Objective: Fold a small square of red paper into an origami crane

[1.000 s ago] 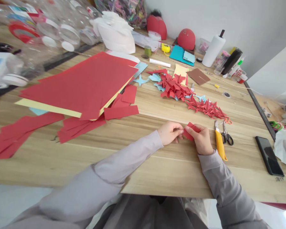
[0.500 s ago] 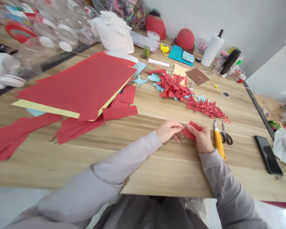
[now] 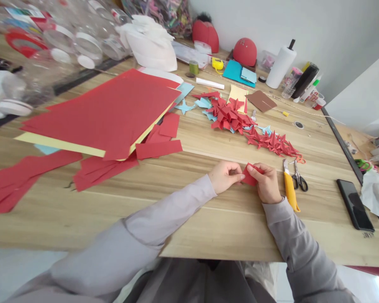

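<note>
Along the near edge of the wooden table (image 3: 208,227), two bare hands, grey sleeves down to both wrists. One folded red paper (image 3: 251,176) sits between them, low over the tabletop. Right hand (image 3: 265,183): thumb and fingers closed on the paper's right side, forearm angled in from the lower right. Left hand (image 3: 225,176): fingers curled, tips at the paper's left side, forearm reaching across from the lower left; cannot tell if it grips.

Just right of the right hand: one yellow utility knife (image 3: 289,191), one pair of scissors (image 3: 299,179). Farther right, one black phone (image 3: 355,205).

Mid-table: one large stack of red paper (image 3: 97,113) over yellow sheets, loose red strips (image 3: 159,149) beside it, and two clusters of folded paper stars (image 3: 230,115) (image 3: 271,143), mostly red, some blue.

Far edge: two round red objects (image 3: 244,51) (image 3: 205,35), one paper towel roll (image 3: 281,63), many clear plastic bottles (image 3: 85,42).
</note>
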Demonstrator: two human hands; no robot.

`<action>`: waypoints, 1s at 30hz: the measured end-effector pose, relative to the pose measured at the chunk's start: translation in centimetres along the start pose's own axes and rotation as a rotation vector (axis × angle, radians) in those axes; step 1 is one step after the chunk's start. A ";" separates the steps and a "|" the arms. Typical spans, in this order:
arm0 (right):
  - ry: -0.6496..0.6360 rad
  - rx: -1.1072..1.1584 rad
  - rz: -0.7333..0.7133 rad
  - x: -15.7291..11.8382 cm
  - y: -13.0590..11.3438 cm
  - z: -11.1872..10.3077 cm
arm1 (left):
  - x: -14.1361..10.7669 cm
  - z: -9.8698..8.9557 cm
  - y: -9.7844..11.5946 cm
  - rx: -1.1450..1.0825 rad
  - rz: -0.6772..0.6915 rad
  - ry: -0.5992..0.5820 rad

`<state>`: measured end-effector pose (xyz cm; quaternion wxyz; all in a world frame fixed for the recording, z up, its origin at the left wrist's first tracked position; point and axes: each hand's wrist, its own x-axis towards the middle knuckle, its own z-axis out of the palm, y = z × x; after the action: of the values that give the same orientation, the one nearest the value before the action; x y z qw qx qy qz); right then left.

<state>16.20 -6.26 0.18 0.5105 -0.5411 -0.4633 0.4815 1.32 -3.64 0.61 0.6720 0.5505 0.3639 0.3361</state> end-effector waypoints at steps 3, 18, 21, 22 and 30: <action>0.019 0.011 0.006 0.0 0.1 0.0 | 0.0 0.1 0.1 -0.013 -0.003 -0.007; 0.078 -0.003 0.014 0.1 0.2 0.1 | -0.1 0.4 0.2 -0.071 -0.059 -0.004; 0.057 0.024 0.034 0.2 0.2 0.1 | 0.0 0.3 0.1 -0.102 -0.074 0.024; 0.045 0.039 0.032 0.2 0.2 0.1 | 0.0 0.4 0.1 -0.107 -0.080 0.030; 0.038 0.022 -0.024 0.1 0.4 -0.1 | -0.1 0.6 -0.2 -0.079 -0.085 0.003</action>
<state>16.30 -6.16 -0.27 0.5309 -0.5388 -0.4549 0.4700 1.82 -4.06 0.52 0.7063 0.5072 0.3745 0.3219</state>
